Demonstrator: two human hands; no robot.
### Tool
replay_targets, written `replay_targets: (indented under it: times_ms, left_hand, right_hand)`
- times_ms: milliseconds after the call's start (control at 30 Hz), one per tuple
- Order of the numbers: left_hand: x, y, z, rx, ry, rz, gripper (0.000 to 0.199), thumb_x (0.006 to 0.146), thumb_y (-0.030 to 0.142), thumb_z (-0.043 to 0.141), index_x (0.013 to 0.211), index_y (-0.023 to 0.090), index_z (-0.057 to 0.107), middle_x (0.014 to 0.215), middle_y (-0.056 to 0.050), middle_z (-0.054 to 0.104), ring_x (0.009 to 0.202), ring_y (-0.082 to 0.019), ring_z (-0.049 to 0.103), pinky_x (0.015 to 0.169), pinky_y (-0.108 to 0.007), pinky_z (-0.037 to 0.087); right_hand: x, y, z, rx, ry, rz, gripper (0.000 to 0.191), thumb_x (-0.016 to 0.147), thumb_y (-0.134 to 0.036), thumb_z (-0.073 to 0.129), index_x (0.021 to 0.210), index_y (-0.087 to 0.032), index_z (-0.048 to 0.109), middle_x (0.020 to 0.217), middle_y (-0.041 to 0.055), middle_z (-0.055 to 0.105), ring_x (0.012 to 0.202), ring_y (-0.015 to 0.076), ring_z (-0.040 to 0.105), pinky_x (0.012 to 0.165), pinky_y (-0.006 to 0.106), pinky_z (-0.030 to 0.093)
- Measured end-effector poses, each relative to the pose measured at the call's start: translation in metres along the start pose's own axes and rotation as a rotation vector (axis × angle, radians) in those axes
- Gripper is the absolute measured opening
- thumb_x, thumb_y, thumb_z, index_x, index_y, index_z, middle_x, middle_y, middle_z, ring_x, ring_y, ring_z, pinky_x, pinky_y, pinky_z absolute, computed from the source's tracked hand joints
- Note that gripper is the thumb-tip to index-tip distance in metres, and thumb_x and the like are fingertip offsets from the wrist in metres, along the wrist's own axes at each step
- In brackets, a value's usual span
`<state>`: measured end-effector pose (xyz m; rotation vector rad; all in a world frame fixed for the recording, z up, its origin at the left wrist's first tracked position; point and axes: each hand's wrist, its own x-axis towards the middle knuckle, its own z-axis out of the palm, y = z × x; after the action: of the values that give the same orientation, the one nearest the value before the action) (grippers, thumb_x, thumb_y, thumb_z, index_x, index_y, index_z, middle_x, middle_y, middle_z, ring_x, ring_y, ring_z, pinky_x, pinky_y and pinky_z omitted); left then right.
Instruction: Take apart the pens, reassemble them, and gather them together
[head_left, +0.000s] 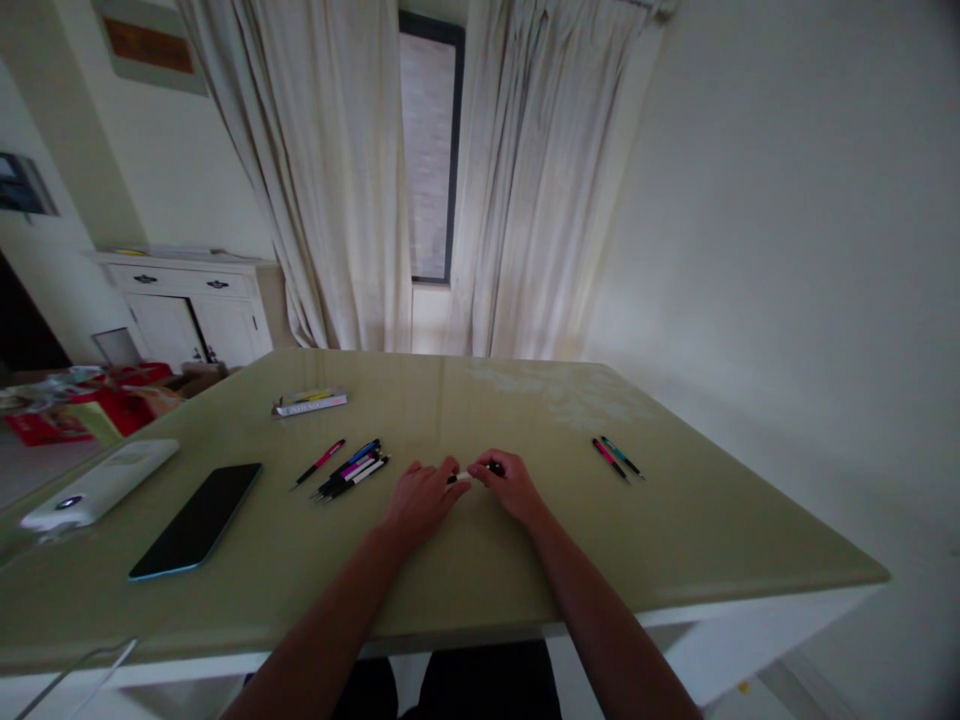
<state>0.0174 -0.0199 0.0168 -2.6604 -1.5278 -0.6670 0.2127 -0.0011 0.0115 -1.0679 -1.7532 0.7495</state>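
Observation:
Low over the table's middle, a black-and-white pen [463,476] lies sideways between my two hands. My right hand [512,482] is closed around its right end, with the thumb and fingertips pinching the barrel. The fingers of my left hand [422,498] are bent at the pen's dark left end and pinch it; part of that grip is hidden. Left of my hands lies a bunch of several pens [352,470], with black, white, purple and blue parts. A pink-and-black pen [319,463] rests beside the bunch. On the right, a pink pen [610,460] and a teal pen [623,457] lie side by side.
A thin pen box [310,402] lies at the back left of the table [480,400]. A dark-screened phone [196,522] and a white device [105,483] are at the left. Cables hang at the front left edge. A wall [810,300] runs along the right.

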Motion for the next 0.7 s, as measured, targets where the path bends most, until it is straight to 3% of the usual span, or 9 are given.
replay_targets:
  times_ms: [133, 267, 700]
  left_hand:
    - [0.0003, 0.0007, -0.0009, 0.011, -0.009, 0.021, 0.033, 0.103, 0.045, 0.035, 0.101, 0.024, 0.06, 0.082, -0.005, 0.074, 0.081, -0.022, 0.069, 0.081, -0.035, 0.037]
    - [0.0, 0.0005, 0.0001, 0.011, 0.009, -0.004, 0.035, 0.103, 0.045, 0.032, 0.102, 0.023, 0.059, 0.081, -0.004, 0.074, 0.08, -0.021, 0.069, 0.082, -0.035, 0.038]
    - [-0.0008, 0.0032, -0.0015, 0.037, -0.038, 0.042, 0.037, 0.102, 0.048, 0.033, 0.1, 0.023, 0.061, 0.081, -0.005, 0.074, 0.08, -0.022, 0.069, 0.082, -0.035, 0.037]
  right_hand:
    - [-0.0008, -0.0015, -0.0002, -0.021, -0.002, 0.02, 0.042, 0.089, -0.054, 0.061, 0.066, -0.018, 0.064, 0.054, -0.0031, 0.051, 0.053, 0.0124, 0.046, 0.052, 0.024, 0.034]
    - [-0.0014, -0.0036, 0.0001, -0.009, -0.003, 0.014, 0.038, 0.086, -0.055, 0.065, 0.073, -0.019, 0.066, 0.058, -0.0033, 0.054, 0.055, 0.0127, 0.048, 0.055, 0.024, 0.036]
    - [-0.0003, -0.0006, 0.0007, -0.08, 0.009, 0.009, 0.053, 0.091, -0.061, 0.053, 0.057, -0.02, 0.053, 0.052, -0.0034, 0.046, 0.052, 0.0122, 0.043, 0.053, 0.024, 0.033]
